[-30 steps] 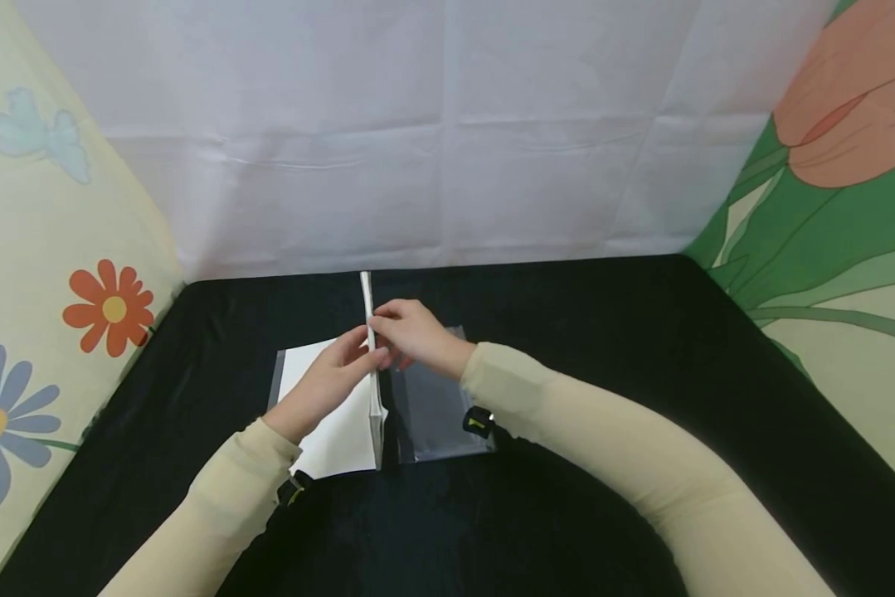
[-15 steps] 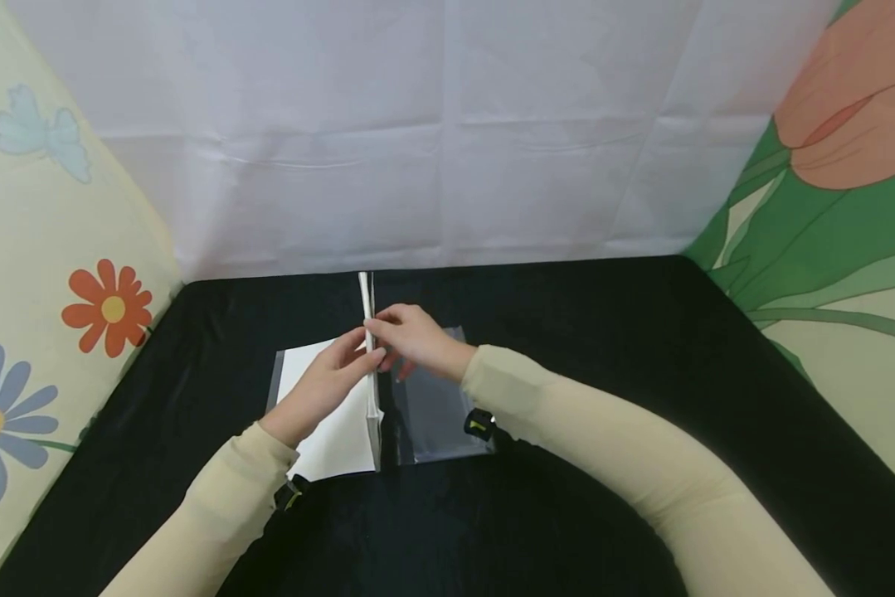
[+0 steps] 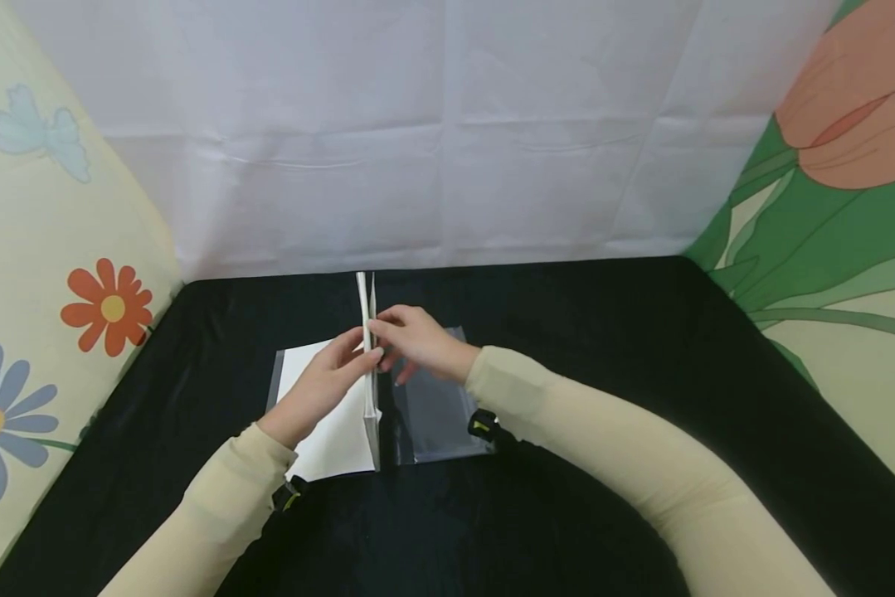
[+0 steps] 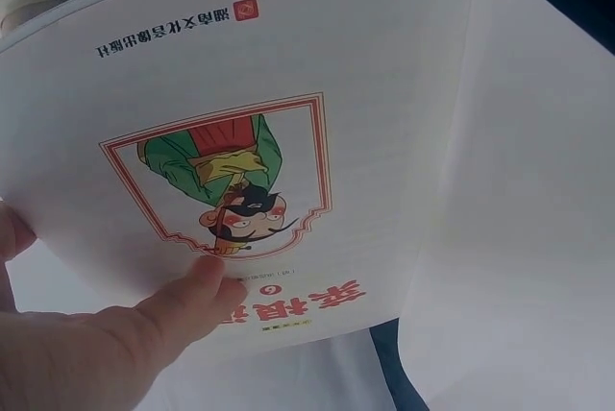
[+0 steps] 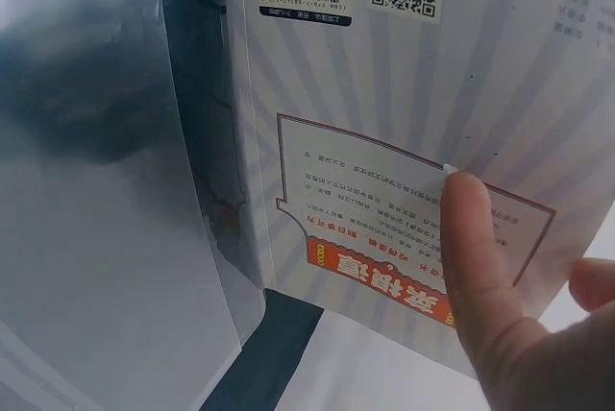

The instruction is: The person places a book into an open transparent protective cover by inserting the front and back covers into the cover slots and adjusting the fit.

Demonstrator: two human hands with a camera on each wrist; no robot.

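Head view: left hand (image 3: pixel 320 385) and right hand (image 3: pixel 417 340) are pinching a thin booklet (image 3: pixel 367 348) between them, holding it upright on edge. It is standing on the clear plastic sleeve (image 3: pixel 435 410) lying on the black table (image 3: pixel 641 373), mid-table.

We note the booklet (image 3: pixel 367 348) as smooth printed paper with a slightly glossy cover; beside it, the sleeve (image 3: pixel 440 414) is clear, shiny plastic film, and under it the tablecloth (image 3: pixel 604 348) is matt black cloth.
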